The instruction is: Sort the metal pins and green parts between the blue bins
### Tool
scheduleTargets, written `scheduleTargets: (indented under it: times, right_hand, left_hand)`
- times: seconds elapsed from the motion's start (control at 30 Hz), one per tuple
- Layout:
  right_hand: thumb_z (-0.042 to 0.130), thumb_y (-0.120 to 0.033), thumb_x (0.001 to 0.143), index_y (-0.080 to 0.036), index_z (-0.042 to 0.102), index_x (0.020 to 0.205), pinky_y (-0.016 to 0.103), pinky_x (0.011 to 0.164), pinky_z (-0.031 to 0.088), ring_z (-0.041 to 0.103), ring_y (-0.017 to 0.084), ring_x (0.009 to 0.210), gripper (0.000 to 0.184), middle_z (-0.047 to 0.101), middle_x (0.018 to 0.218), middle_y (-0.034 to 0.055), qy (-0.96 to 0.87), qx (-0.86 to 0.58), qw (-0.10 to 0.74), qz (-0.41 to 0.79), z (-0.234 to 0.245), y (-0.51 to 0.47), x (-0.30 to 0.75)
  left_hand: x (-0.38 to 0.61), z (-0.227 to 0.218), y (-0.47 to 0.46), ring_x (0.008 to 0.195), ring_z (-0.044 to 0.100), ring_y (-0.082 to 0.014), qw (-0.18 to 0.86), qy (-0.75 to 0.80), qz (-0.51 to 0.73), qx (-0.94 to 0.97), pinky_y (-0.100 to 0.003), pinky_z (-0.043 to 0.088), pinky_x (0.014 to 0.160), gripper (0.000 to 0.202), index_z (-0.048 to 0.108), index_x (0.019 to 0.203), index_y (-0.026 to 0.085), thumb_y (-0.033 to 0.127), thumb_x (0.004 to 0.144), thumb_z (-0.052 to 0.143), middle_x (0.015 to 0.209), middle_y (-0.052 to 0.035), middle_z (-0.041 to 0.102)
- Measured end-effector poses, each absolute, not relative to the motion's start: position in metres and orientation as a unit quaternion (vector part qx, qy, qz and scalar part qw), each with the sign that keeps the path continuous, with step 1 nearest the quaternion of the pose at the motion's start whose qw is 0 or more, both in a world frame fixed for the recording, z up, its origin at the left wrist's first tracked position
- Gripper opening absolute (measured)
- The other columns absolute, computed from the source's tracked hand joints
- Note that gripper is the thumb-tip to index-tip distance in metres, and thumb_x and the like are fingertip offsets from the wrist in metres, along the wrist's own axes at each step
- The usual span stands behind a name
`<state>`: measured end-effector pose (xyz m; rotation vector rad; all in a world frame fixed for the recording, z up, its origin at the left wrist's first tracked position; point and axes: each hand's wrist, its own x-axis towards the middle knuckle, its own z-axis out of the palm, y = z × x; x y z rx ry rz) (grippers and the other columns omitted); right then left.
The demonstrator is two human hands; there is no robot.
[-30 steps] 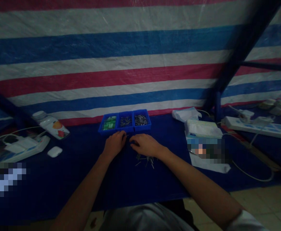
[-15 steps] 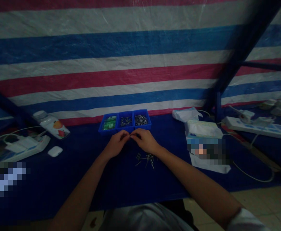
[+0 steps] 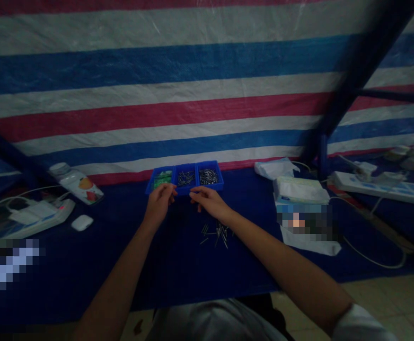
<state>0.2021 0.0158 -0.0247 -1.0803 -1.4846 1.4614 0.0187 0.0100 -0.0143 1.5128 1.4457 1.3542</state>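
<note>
Lying in a loose pile beside the right forearm (image 3: 274, 251), thin metal pins (image 3: 221, 232) are looking straight and silvery on the dark blue table (image 3: 178, 270). At the near side of three blue boxes (image 3: 183, 191), the left hand (image 3: 159, 201) and the right hand (image 3: 210, 202) are curling apart from each other; whether they are pinching anything small, I cannot tell.

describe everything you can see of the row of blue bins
The row of blue bins looks plastic: three open compartments side by side, upright on the table before the striped sheet. The leftmost holds green items, the others small metal pieces. The left hand and right hand overlap its front in view; contact is unclear.
</note>
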Motion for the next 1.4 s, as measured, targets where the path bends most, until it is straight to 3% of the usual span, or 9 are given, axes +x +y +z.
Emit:
scheduleTargets:
  times: [0.17, 0.4, 0.53, 0.67, 0.83, 1.1, 1.4]
  right_hand:
    - [0.060, -0.028, 0.087, -0.016, 0.068, 0.094, 0.024, 0.058, 0.042, 0.053, 0.009, 0.060, 0.016, 0.064, 0.075, 0.0008, -0.665, -0.427, 0.371, 0.488, -0.031, 0.014, 0.207]
    - [0.059, -0.022, 0.086, -0.016, 0.068, 0.088, 0.026, 0.070, 0.044, 0.059, 0.011, 0.072, 0.012, 0.069, 0.082, 0.0019, -0.710, -0.424, 0.394, 0.401, -0.029, 0.013, 0.214]
    - [0.058, -0.023, 0.086, -0.017, 0.069, 0.088, 0.027, 0.070, 0.045, 0.061, 0.012, 0.072, 0.013, 0.070, 0.080, 0.0023, -0.716, -0.428, 0.392, 0.388, -0.029, 0.012, 0.215]
    - [0.058, -0.023, 0.086, -0.016, 0.069, 0.088, 0.026, 0.070, 0.045, 0.062, 0.012, 0.072, 0.014, 0.070, 0.081, 0.0024, -0.718, -0.424, 0.399, 0.381, -0.028, 0.011, 0.214]
    - [0.057, -0.023, 0.086, -0.016, 0.070, 0.086, 0.026, 0.069, 0.045, 0.062, 0.012, 0.071, 0.014, 0.071, 0.081, 0.0025, -0.723, -0.428, 0.397, 0.370, -0.027, 0.008, 0.213]
    - [0.056, -0.021, 0.086, -0.017, 0.070, 0.087, 0.024, 0.066, 0.045, 0.063, 0.011, 0.071, 0.014, 0.072, 0.082, 0.0022, -0.732, -0.431, 0.386, 0.359, -0.024, 0.006, 0.213]
    - [0.056, -0.024, 0.087, -0.018, 0.070, 0.089, 0.023, 0.062, 0.041, 0.059, 0.010, 0.066, 0.016, 0.070, 0.078, 0.0005, -0.742, -0.422, 0.389, 0.347, -0.030, 0.008, 0.214]
  left_hand:
    - [0.026, -0.012, 0.000, 0.067, 0.056, -0.0150, 0.326, 0.540, 0.397, 0.666, -0.027, 0.043, 0.064, 0.026, 0.063, 0.083, 0.018, 0.043, 0.081, 0.056, 0.074, -0.0001, 0.062]
    - [0.035, -0.008, -0.020, 0.061, 0.052, -0.0136, 0.358, 0.479, 0.201, 0.776, -0.025, 0.038, 0.057, 0.020, 0.059, 0.077, 0.018, 0.037, 0.082, 0.058, 0.067, 0.0026, 0.058]
    - [0.043, -0.010, -0.028, 0.085, 0.061, -0.0208, 0.293, 0.441, 0.145, 0.836, -0.033, 0.045, 0.078, 0.018, 0.063, 0.086, 0.020, 0.034, 0.076, 0.068, 0.089, -0.0035, 0.067]
    - [0.052, -0.012, -0.032, 0.099, 0.059, -0.0264, 0.254, 0.439, 0.098, 0.856, -0.042, 0.040, 0.093, 0.021, 0.065, 0.089, 0.021, 0.034, 0.072, 0.071, 0.097, -0.0045, 0.069]
    - [0.056, -0.016, -0.031, 0.096, 0.061, -0.0256, 0.249, 0.438, 0.100, 0.858, -0.041, 0.042, 0.090, 0.013, 0.065, 0.084, 0.022, 0.028, 0.073, 0.069, 0.095, -0.0036, 0.070]
    - [0.057, -0.018, -0.027, 0.077, 0.064, -0.0199, 0.248, 0.443, 0.128, 0.852, -0.031, 0.047, 0.071, 0.005, 0.064, 0.077, 0.021, 0.020, 0.075, 0.060, 0.083, -0.0028, 0.069]
    - [0.053, -0.017, -0.025, 0.076, 0.064, -0.0204, 0.197, 0.454, 0.116, 0.861, -0.031, 0.048, 0.070, 0.008, 0.063, 0.079, 0.021, 0.019, 0.076, 0.055, 0.085, -0.0042, 0.069]
